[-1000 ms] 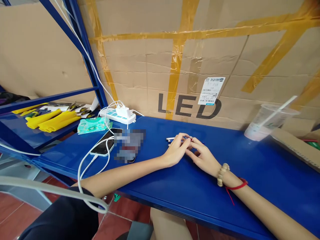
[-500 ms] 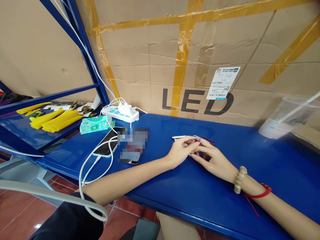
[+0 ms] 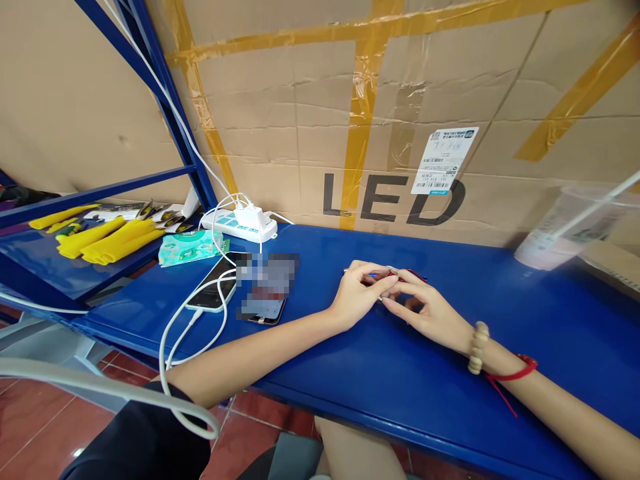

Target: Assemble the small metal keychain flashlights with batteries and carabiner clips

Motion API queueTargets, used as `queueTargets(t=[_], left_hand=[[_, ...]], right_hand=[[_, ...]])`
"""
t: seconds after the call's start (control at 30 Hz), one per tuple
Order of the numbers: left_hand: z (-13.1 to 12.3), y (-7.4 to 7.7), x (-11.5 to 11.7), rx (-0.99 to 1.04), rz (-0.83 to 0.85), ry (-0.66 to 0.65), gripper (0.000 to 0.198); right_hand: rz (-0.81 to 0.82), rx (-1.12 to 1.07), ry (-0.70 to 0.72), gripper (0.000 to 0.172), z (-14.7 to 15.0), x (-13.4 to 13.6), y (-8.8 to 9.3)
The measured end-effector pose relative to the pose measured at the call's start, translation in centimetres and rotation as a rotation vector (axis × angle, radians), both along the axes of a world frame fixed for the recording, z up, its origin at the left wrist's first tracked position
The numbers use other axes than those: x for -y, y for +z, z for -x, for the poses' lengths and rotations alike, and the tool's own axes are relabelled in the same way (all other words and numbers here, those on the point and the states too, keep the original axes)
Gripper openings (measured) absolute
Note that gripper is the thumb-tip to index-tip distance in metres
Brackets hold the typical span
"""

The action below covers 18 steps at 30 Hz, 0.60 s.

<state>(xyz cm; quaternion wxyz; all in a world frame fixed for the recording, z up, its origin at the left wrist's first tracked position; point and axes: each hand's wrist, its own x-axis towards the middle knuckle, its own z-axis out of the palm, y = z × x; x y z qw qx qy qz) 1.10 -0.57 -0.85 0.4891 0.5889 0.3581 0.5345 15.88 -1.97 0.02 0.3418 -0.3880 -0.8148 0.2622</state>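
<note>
Both my hands rest on the blue table [image 3: 450, 393], fingertips meeting over a small silver metal piece with thin red and blue wires [image 3: 403, 274]. My left hand [image 3: 357, 295] curls its fingers and pinches the piece from the left. My right hand [image 3: 429, 312], with a bead bracelet and a red string at the wrist, pinches it from the right. Most of the piece is hidden by my fingers.
A phone [image 3: 216, 289] on a white cable and a second, blurred phone [image 3: 265, 287] lie left of my hands. Behind them are a white power strip [image 3: 239, 224] and a green wipes packet [image 3: 189, 248]. A plastic cup with straw [image 3: 570, 230] stands far right. A taped cardboard box [image 3: 390, 120] walls the back.
My hands have closed in over the silver piece, hiding more of it than a second ago. The view has shifted left and down, so everything sits further right.
</note>
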Motion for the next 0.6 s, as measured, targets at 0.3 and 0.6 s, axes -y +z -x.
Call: queueTargets(t=[0.3,0.6], left_hand=[[0.9,1.3,-0.2,-0.346,-0.229,0.072,0.022],[5.2,2.3,10.8,-1.862,-1.204,0.244,0.031]], right_hand=[[0.074,-0.116,0.021,0.03,0.4,0.1,-0.2],[-0.034,-0.141,-0.036,0.029,0.3,0.2,-0.2]])
